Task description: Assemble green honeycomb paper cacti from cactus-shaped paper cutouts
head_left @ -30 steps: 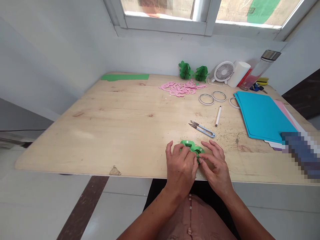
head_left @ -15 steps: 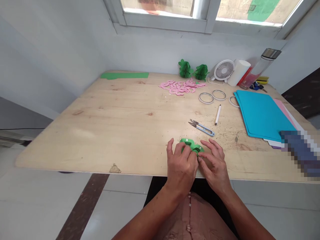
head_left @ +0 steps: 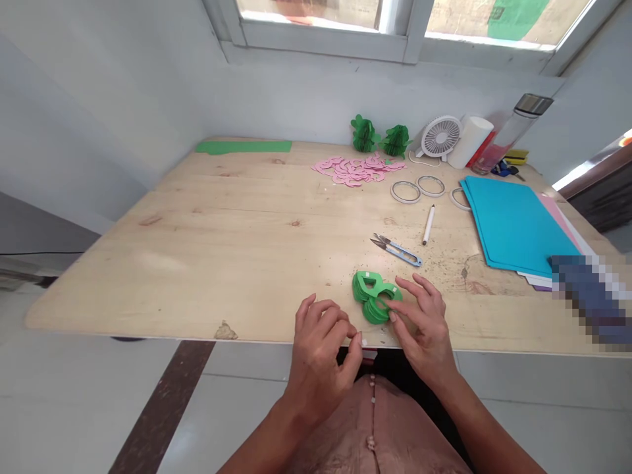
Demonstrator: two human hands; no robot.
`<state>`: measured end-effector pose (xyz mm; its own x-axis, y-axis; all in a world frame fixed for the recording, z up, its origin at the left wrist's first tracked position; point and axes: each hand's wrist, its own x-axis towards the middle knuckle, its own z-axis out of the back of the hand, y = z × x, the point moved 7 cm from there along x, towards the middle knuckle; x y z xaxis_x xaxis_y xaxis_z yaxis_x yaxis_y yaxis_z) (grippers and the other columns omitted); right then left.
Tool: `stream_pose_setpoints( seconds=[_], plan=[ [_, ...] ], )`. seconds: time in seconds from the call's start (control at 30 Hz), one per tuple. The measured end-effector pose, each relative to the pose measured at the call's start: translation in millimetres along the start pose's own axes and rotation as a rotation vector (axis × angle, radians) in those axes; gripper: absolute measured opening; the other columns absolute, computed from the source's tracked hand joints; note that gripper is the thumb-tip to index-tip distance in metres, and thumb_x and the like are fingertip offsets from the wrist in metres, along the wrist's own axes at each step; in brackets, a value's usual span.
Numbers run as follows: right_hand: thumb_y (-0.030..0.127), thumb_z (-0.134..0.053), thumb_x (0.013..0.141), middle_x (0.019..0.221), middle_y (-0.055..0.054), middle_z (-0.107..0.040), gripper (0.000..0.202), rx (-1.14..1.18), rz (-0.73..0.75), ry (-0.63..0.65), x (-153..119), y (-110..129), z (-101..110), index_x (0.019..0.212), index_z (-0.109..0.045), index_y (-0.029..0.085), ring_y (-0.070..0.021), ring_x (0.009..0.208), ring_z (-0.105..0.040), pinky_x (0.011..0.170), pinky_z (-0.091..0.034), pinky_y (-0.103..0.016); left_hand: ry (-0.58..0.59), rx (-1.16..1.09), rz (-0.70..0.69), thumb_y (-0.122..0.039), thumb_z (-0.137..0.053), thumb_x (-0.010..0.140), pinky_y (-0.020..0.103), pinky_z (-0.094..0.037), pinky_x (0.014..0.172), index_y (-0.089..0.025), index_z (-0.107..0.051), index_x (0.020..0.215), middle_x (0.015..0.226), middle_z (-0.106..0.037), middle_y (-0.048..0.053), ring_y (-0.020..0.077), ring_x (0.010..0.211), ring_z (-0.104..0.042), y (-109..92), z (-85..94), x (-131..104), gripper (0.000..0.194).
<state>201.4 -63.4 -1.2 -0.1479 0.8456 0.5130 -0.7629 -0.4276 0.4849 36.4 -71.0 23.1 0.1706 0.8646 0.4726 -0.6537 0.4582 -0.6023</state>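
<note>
A stack of green paper cut-outs [head_left: 373, 308] with two holes lies near the table's front edge, small white squares on its top layer. My right hand [head_left: 425, 322] has its thumb at the stack's right edge and a fingertip over the lower hole, gripping it there; the other fingers are raised. To the left of the stack, my left hand [head_left: 323, 345] pinches a tiny white piece [head_left: 364, 342], probably tape backing, between thumb and index finger. Just beyond the stack lie thread snips [head_left: 397, 251] with blue handles, blades apart.
A white pen [head_left: 428, 225] and rolls of narrow tape [head_left: 405, 192] lie farther back. Pink paper cut-outs [head_left: 353, 170] are heaped before two green paper ornaments [head_left: 365, 135]. A small fan [head_left: 441, 138] and a bottle [head_left: 513, 135] stand behind blue sheets [head_left: 523, 224] at right.
My left hand has come off the green stack, moving left and toward me with the tiny white piece. More of the stack now shows. My right hand stays at its edge.
</note>
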Motion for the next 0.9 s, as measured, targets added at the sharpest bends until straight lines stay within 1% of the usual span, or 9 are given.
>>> stream_pose_setpoints(
  seconds=[0.13, 0.23, 0.33, 0.4, 0.53, 0.63, 0.7, 0.8, 0.9],
  plan=[
    [0.013, -0.057, 0.08, 0.127, -0.006, -0.056, 0.026, -0.1, 0.098, -0.003, -4, 9, 1, 0.1, -0.067, 0.027, -0.0324, 0.126, -0.04, 0.096, -0.037, -0.055, -0.011, 0.022, -0.041, -0.009, -0.047, 0.082, 0.047, -0.041, 0.097, -0.02, -0.061, 0.078, 0.074, -0.062, 0.002, 0.0174, 0.083, -0.056, 4, 3.5, -6, 0.018],
    [0.012, -0.057, 0.08, 0.129, -0.006, -0.055, 0.029, -0.181, 0.17, 0.008, -7, 14, 0, 0.103, -0.066, 0.027, -0.0327, 0.126, -0.04, 0.097, -0.035, -0.055, -0.001, 0.059, -0.125, -0.009, -0.048, 0.082, 0.049, -0.038, 0.102, -0.019, -0.063, 0.088, 0.089, -0.067, 0.005, 0.0208, 0.098, -0.057, 1, -1.9, -4, 0.019],
    [0.013, -0.057, 0.08, 0.129, -0.007, -0.056, 0.03, -0.257, 0.213, 0.046, -11, 16, -1, 0.106, -0.065, 0.027, -0.0326, 0.127, -0.04, 0.099, -0.033, -0.056, 0.096, 0.126, -0.277, -0.01, -0.048, 0.084, 0.052, -0.029, 0.108, -0.017, -0.06, 0.112, 0.118, -0.064, 0.007, 0.0258, 0.123, -0.047, -4, -16.5, -5, 0.031],
    [0.013, -0.057, 0.08, 0.13, -0.007, -0.056, 0.032, -0.29, 0.234, 0.07, -13, 16, -2, 0.108, -0.064, 0.027, -0.0323, 0.128, -0.039, 0.1, -0.032, -0.056, 0.165, 0.171, -0.356, -0.01, -0.047, 0.085, 0.054, -0.024, 0.112, -0.016, -0.055, 0.122, 0.128, -0.06, 0.007, 0.0267, 0.13, -0.041, -5, -26.1, -9, 0.038],
    [0.015, -0.058, 0.08, 0.132, -0.006, -0.055, 0.036, -0.318, 0.275, 0.108, -17, 15, -2, 0.113, -0.062, 0.028, -0.0313, 0.129, -0.039, 0.101, -0.032, -0.056, 0.217, 0.237, -0.404, -0.012, -0.046, 0.086, 0.055, -0.019, 0.114, -0.016, -0.054, 0.124, 0.131, -0.058, 0.007, 0.027, 0.132, -0.039, 2, -35.2, -19, 0.039],
    [0.017, -0.059, 0.08, 0.133, -0.006, -0.055, 0.035, -0.326, 0.292, 0.138, -20, 15, -2, 0.113, -0.062, 0.028, -0.0314, 0.13, -0.039, 0.102, -0.031, -0.057, 0.231, 0.294, -0.447, -0.015, -0.048, 0.086, 0.055, -0.017, 0.114, -0.017, -0.056, 0.124, 0.134, -0.055, 0.008, 0.027, 0.133, -0.038, 4, -37.7, -25, 0.038],
    [0.018, -0.06, 0.081, 0.133, -0.006, -0.055, 0.035, -0.328, 0.308, 0.161, -20, 14, -2, 0.114, -0.062, 0.028, -0.0315, 0.13, -0.038, 0.103, -0.03, -0.057, 0.238, 0.32, -0.484, -0.017, -0.049, 0.087, 0.056, -0.013, 0.115, -0.017, -0.055, 0.124, 0.137, -0.052, 0.008, 0.027, 0.135, -0.036, 4, -38.2, -27, 0.038],
    [0.018, -0.059, 0.081, 0.133, -0.006, -0.055, 0.035, -0.33, 0.321, 0.2, -21, 13, -2, 0.115, -0.061, 0.028, -0.031, 0.131, -0.038, 0.104, -0.029, -0.056, 0.274, 0.336, -0.512, -0.023, -0.05, 0.089, 0.057, -0.008, 0.115, -0.019, -0.053, 0.127, 0.138, -0.051, 0.008, 0.0267, 0.136, -0.034, 5, -39.1, -27, 0.039],
    [0.019, -0.059, 0.082, 0.134, -0.005, -0.055, 0.036, -0.321, 0.306, 0.226, -21, 9, -3, 0.117, -0.06, 0.029, -0.0305, 0.131, -0.038, 0.105, -0.028, -0.056, 0.324, 0.346, -0.515, -0.031, -0.051, 0.089, 0.057, -0.008, 0.115, -0.022, -0.052, 0.128, 0.138, -0.051, 0.008, 0.0266, 0.136, -0.034, 6, -41.2, -27, 0.04]
  ],
)
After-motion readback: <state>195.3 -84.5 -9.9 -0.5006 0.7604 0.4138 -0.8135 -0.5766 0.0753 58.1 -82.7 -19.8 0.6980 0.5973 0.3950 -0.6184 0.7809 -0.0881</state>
